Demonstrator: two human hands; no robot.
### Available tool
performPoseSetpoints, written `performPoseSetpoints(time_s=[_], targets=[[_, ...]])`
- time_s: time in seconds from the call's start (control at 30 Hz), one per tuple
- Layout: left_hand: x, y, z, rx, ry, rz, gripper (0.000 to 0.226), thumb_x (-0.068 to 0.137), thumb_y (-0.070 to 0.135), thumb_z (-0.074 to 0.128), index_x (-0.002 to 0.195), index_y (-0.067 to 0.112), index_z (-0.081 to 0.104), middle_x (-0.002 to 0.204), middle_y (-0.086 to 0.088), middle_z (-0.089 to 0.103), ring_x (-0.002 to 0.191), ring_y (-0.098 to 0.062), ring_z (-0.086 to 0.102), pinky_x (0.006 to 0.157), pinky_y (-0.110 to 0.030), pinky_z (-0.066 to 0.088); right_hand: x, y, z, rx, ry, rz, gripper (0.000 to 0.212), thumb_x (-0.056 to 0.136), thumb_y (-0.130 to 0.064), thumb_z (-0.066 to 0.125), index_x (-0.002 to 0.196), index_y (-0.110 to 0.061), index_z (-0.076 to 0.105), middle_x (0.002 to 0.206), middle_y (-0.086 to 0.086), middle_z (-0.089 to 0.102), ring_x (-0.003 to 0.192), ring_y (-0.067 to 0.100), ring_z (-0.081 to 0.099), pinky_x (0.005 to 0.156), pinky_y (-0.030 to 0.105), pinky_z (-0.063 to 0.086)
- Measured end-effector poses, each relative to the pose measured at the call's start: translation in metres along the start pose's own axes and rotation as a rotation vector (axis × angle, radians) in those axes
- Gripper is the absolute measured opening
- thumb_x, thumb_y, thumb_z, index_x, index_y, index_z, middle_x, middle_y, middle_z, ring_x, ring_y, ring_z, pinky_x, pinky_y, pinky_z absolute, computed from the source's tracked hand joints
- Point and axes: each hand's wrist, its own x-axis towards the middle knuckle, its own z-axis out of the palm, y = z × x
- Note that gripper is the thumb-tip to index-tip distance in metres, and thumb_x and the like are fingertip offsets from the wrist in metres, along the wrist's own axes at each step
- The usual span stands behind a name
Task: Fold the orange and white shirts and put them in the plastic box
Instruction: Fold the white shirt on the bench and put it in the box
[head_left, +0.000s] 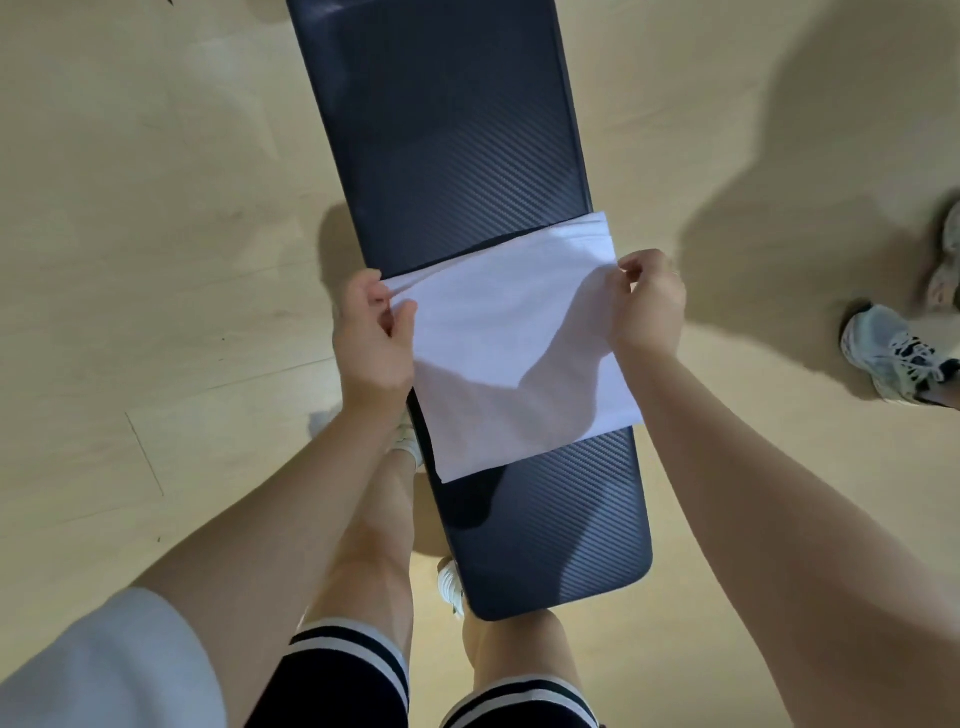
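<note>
The white shirt (519, 343) lies folded into a neat rectangle across the near half of the dark bench (452, 130), just below centre of view, its long axis running from about ten o'clock to four o'clock, slightly skewed to the bench. The left hand (371, 340) pinches the far-left corner at nine o'clock of the cloth, thumb and fingers closed on the edge; the right hand (647, 301) pinches the far-right corner at two o'clock, likewise closed on fabric. Both sit at the shirt's far edge, equally near, so the next fold looks like a pull toward the body. No orange shirt, no plastic box in sight. Someone's sneaker (891, 353) stands on the wooden floor (156, 208) at three o'clock.
</note>
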Motion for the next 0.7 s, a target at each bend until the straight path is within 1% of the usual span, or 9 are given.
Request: performPoseSetpoints(time_s=[0.07, 0.17, 0.27, 0.33, 0.4, 0.5, 0.6, 0.67, 0.7], targets=[[-0.01, -0.001, 0.005, 0.218, -0.015, 0.27, 0.043, 0.092, 0.012, 0.047, 0.133, 0.002, 0.039, 0.135, -0.015, 0.043, 0.124, -0.021, 0.039, 0.106, -0.022, 0.027, -0.016, 0.008, 0.008, -0.217, 0.113, -0.263, 0.04, 0.086, -0.01, 0.047, 0.125, -0.003, 0.048, 0.13, 0.019, 0.051, 0.116, 0.036, 0.048, 0.092, 0.037, 0.034], [-0.041, -0.021, 0.028, 0.561, -0.128, 0.768, 0.047, 0.089, 0.008, 0.041, 0.135, 0.001, 0.034, 0.142, -0.023, 0.041, 0.134, -0.029, 0.027, 0.114, -0.039, 0.019, -0.062, 0.02, 0.031, -0.264, 0.002, -0.726, 0.052, 0.09, -0.019, 0.041, 0.138, -0.002, 0.031, 0.143, 0.022, 0.04, 0.133, 0.034, 0.033, 0.109, 0.041, 0.024], [-0.059, -0.056, 0.037, 0.836, -0.355, 0.74, 0.067, 0.089, 0.034, 0.04, 0.142, 0.0, 0.018, 0.151, -0.016, 0.025, 0.142, -0.026, 0.013, 0.116, -0.037, -0.002, -0.083, 0.049, 0.053, -0.405, -0.204, -0.912, 0.052, 0.094, -0.032, 0.03, 0.142, -0.011, 0.028, 0.149, 0.013, 0.033, 0.139, 0.024, 0.021, 0.116, 0.037, 0.008], [-0.057, -0.074, 0.031, 0.95, -0.441, 0.673, 0.089, 0.08, 0.06, 0.032, 0.144, 0.002, 0.01, 0.154, -0.014, 0.009, 0.144, -0.024, 0.004, 0.114, -0.036, -0.008, -0.076, 0.071, 0.053, -0.571, -0.209, -0.888, 0.054, 0.094, -0.04, 0.027, 0.144, -0.018, 0.025, 0.151, 0.007, 0.03, 0.14, 0.022, 0.018, 0.115, 0.039, 0.004], [-0.056, -0.084, 0.02, 0.984, -0.47, 0.706, 0.104, 0.069, 0.072, 0.04, 0.144, 0.005, 0.013, 0.154, -0.016, 0.013, 0.142, -0.028, 0.007, 0.114, -0.038, -0.004, -0.072, 0.089, 0.046, -0.641, -0.164, -0.825, 0.058, 0.094, -0.045, 0.026, 0.145, -0.018, 0.023, 0.152, 0.006, 0.028, 0.141, 0.022, 0.016, 0.115, 0.041, 0.005], [-0.062, -0.094, 0.005, 1.001, -0.502, 0.684, 0.119, 0.056, 0.072, 0.063, 0.142, 0.003, 0.019, 0.153, -0.018, 0.014, 0.139, -0.031, 0.01, 0.113, -0.04, 0.005, -0.077, 0.106, 0.03, -0.614, -0.119, -0.651, 0.063, 0.094, -0.048, 0.022, 0.147, -0.016, 0.013, 0.155, 0.008, 0.021, 0.143, 0.024, 0.014, 0.116, 0.043, 0.003], [-0.08, -0.097, -0.005, 0.968, -0.483, 0.577, 0.118, 0.06, 0.063, 0.07, 0.145, 0.002, 0.014, 0.155, -0.018, 0.01, 0.142, -0.031, 0.008, 0.115, -0.035, 0.004, -0.085, 0.117, 0.011, -0.485, -0.245, -0.344, 0.066, 0.095, -0.048, 0.021, 0.148, -0.015, -0.001, 0.158, 0.008, 0.005, 0.145, 0.024, 0.006, 0.117, 0.042, 0.006], [-0.096, -0.091, -0.007, 0.831, -0.462, 0.436, 0.109, 0.07, 0.053, 0.07, 0.146, 0.001, 0.012, 0.155, -0.019, 0.01, 0.143, -0.032, 0.012, 0.116, -0.036, 0.008, -0.088, 0.12, -0.003, -0.216, -0.349, -0.183, 0.059, 0.097, -0.04, 0.031, 0.145, -0.009, 0.015, 0.152, 0.01, 0.023, 0.138, 0.025, 0.024, 0.11, 0.042, 0.026], [-0.104, -0.087, -0.006, 0.705, -0.406, 0.356, 0.098, 0.075, 0.045, 0.068, 0.145, 0.001, 0.016, 0.154, -0.02, 0.016, 0.142, -0.033, 0.018, 0.115, -0.038, 0.015, -0.09, 0.118, -0.009, -0.061, -0.347, -0.128, 0.045, 0.097, -0.034, 0.036, 0.133, -0.007, 0.033, 0.134, 0.009, 0.044, 0.121, 0.027, 0.041, 0.095, 0.041, 0.039]])
